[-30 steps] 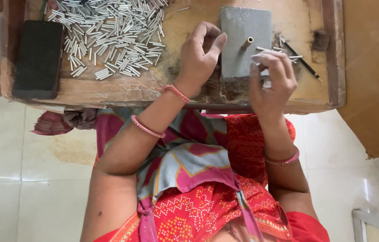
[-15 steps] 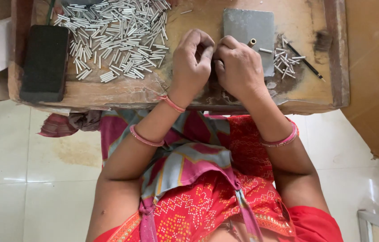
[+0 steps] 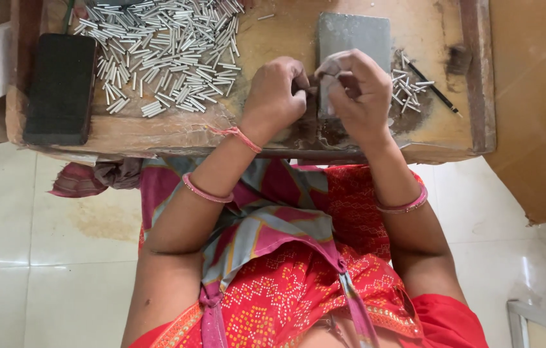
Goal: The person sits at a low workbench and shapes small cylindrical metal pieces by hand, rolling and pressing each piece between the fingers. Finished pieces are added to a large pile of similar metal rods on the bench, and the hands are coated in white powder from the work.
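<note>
The left hand (image 3: 275, 95) and the right hand (image 3: 358, 87) meet at the near edge of a grey metal block (image 3: 354, 40), knuckles almost touching. Both are curled with fingers pinched together; what they pinch is hidden between the fingertips, most likely one of the small silver tubes, though I cannot tell for sure. The work sits just in front of the block, over a dark, worn patch of the desk (image 3: 440, 135).

To do this step well, it seems wise to keep both wrists resting low on the wood so the pinch stays steady, and to hold the small piece near its end so it does not slip or bend.

Just right of the right hand lies a small scatter of short tubes (image 3: 408, 84), with a thin dark rod (image 3: 437, 90) beside them. Well to the left spreads a large heap of tubes (image 3: 163, 55), thin, straight, shiny and cut to roughly equal length. Further left rests a black rectangular pad (image 3: 60, 87), matt and soft-looking. The desk is rough, scratched wood with a raised rim. The block is flat, dull and square-edged. Thin pink bangles circle both forearms.
</note>
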